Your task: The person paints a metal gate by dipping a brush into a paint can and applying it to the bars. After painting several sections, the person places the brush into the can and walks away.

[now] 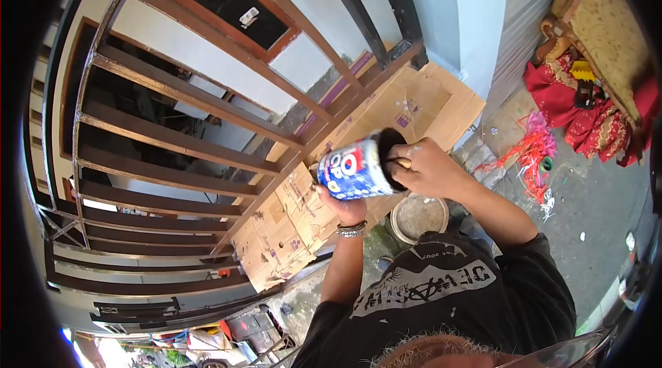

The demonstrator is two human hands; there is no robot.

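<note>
A blue can (pixel 352 171) with a red and white label lies tilted in the air, its dark mouth facing right. My left hand (pixel 345 208) cups it from below, fingers wrapped round its lower side. At the can's mouth is my right hand (pixel 424 166), closed, with a small yellowish handle (pixel 402 162) showing between the fingers. The far end of that handle is hidden inside the can. Beyond the can stands a brown metal railing (pixel 200 102) with several bars.
Flattened cardboard (pixel 276 230) lies along the railing's foot. A round pale bucket lid or tub (pixel 419 217) is below my right forearm. To the right are pink and red plastic strands (pixel 531 154), red patterned cloth (pixel 572 113) and a tan cushion (pixel 610 44). A light blue wall (pixel 476 9) rises behind.
</note>
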